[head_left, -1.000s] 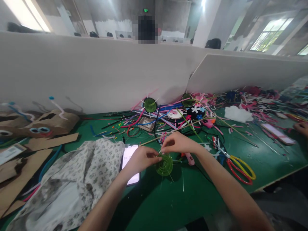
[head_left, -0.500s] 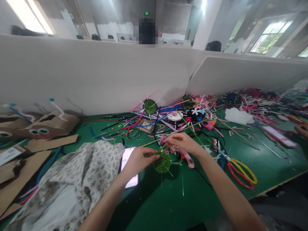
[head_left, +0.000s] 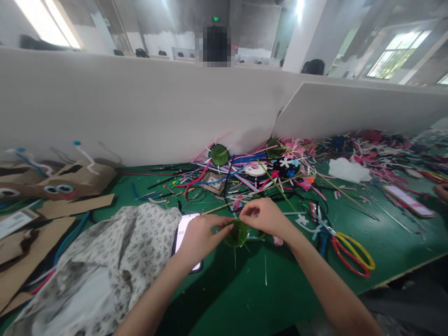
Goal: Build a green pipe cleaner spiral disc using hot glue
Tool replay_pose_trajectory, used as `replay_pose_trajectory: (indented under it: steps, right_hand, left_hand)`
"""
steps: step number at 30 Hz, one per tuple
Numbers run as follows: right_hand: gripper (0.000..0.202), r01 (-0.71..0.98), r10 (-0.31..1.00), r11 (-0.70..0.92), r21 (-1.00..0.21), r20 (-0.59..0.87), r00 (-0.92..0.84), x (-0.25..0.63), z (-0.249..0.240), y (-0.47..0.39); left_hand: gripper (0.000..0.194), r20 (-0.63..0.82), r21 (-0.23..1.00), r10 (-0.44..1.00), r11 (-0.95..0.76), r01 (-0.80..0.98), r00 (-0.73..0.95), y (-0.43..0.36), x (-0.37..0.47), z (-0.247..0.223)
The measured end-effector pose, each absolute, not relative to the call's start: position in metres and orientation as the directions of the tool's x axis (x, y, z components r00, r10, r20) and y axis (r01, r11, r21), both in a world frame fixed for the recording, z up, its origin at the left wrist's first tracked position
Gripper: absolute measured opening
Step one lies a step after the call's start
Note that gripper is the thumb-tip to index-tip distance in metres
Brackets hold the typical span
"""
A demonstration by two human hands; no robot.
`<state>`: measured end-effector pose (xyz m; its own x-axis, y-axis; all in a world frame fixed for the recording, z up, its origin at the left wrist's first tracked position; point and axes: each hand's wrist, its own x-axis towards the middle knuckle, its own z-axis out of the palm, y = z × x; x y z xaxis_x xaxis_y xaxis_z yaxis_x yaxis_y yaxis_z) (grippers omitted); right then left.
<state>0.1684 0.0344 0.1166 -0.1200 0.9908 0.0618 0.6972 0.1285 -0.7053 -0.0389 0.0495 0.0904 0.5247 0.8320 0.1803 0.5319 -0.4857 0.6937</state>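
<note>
A round green coil [head_left: 236,237], seemingly wound from pipe cleaner, is held just above the green table, with thin white spikes jutting from its edge. My left hand [head_left: 200,237] pinches its upper left rim between thumb and fingers. My right hand [head_left: 268,217] is closed at the coil's upper right edge, fingertips pressed together close to the left ones. What the right fingers grip there is too small to make out. Below the right wrist, part of a pink tool [head_left: 277,241] shows. A lit phone [head_left: 179,233] lies partly under my left hand.
Scissors with red and yellow handles [head_left: 353,254] lie to the right. A floral cloth [head_left: 122,242] and brown cardboard figures [head_left: 77,179] occupy the left. Tangled pipe cleaners and finished discs [head_left: 219,155] line the white partition [head_left: 140,107]. Another person's hand [head_left: 441,191] is at the far right.
My right hand has come down and in toward the left fingers at the coil's rim. The coil has tilted and shows less of its face. The pink tool is now more covered.
</note>
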Motion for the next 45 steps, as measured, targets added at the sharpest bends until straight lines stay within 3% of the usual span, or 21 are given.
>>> replay_pose_trajectory:
  steps: [4,6,9,12,18,24,32,45]
  right_hand:
    - [0.016,0.672,0.987,0.162,-0.723,0.127,-0.101,0.171,0.119,0.031]
    - [0.027,0.667,0.98,0.138,-0.733,0.197,0.014,0.179,0.112,0.026]
    - [0.034,0.739,0.917,-0.012,-0.673,0.288,0.277,0.197,0.08,0.013]
    - [0.043,0.787,0.878,-0.116,-0.606,0.307,0.366,0.209,0.037,-0.003]
    - [0.052,0.863,0.868,-0.166,-0.477,0.345,0.358,0.21,-0.013,-0.015]
    - [0.042,0.878,0.848,-0.157,-0.452,0.394,0.355,0.218,-0.021,-0.011]
    - [0.042,0.876,0.806,-0.048,-0.479,0.499,0.318,0.235,-0.027,-0.028]
    - [0.039,0.881,0.822,-0.008,-0.473,0.498,0.275,0.23,-0.03,-0.038]
  left_hand:
    - [0.017,0.175,0.708,0.841,-0.468,0.528,0.511,0.052,-0.04,0.089]
    - [0.018,0.161,0.736,0.855,-0.437,0.518,0.492,0.056,-0.042,0.088]
    - [0.021,0.102,0.764,0.894,-0.351,0.541,0.436,0.063,-0.047,0.086]
    - [0.026,0.052,0.776,0.917,-0.287,0.561,0.396,0.068,-0.048,0.081]
    - [0.036,-0.089,0.873,0.96,-0.053,0.485,0.264,0.049,-0.044,0.05]
    - [0.039,-0.202,0.916,0.957,0.109,0.386,0.21,0.014,-0.035,0.012]
    - [0.04,-0.148,0.937,0.979,0.093,0.336,0.142,0.009,-0.019,0.005]
    - [0.034,-0.101,0.949,0.982,0.047,0.312,0.159,0.002,-0.02,0.003]
